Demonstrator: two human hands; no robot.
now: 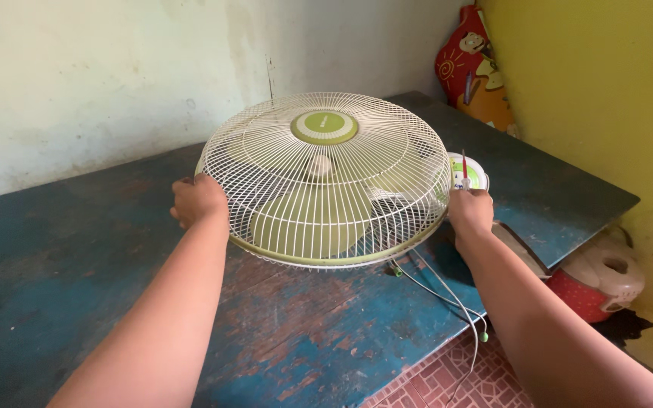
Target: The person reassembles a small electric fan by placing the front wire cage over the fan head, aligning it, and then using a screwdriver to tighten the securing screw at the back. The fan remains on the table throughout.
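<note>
- Right now the fan head (326, 181) lies face-up on the worn blue bench (77, 257), its white wire guard domed over pale green blades, a green cap at the centre.
- Left hand (199, 202) is clamped on the guard's rim at the near-left edge, fingers curled over the wires.
- Right hand (470, 211) grips the rim on the opposite side and also pinches a small red-handled tool (463, 168), probably a screwdriver, pointing up.
- White cables (447, 295) with green tips trail from under the fan off the bench edge.
- A round white and green part (474, 172) sits just behind the right hand.
- I'd judge the guard light but springy; thin wires bend easily, so the stiff outer ring is the sound place to hold.
- A red and white rice cooker (598, 279) stands on the floor at right.
</note>
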